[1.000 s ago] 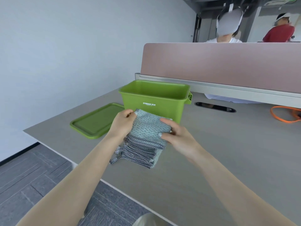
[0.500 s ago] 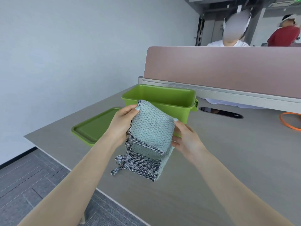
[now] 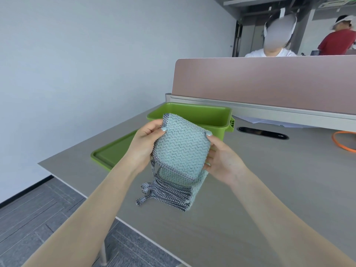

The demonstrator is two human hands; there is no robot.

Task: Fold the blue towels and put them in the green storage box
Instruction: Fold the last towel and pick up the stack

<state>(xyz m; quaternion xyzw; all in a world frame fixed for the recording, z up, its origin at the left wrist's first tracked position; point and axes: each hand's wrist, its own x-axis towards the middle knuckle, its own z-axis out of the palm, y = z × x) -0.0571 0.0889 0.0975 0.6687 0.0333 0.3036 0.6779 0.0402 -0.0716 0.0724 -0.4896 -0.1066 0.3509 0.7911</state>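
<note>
Left hand (image 3: 143,145) and right hand (image 3: 221,160) each pinch the folded blue towel (image 3: 182,149) in a closed grip; it hides the green storage box (image 3: 210,117) front behind.

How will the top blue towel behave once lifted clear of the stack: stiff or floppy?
Likely floppy: the top blue towel curves between the left hand and right hand, its lower edge sagging toward the stack. Probably light, since fingertip pinches carry it. The checkered loop may dangle and snag.

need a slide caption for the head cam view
Both hands, left hand and right hand, lift a folded blue towel off the stack toward the open green storage box.
</note>
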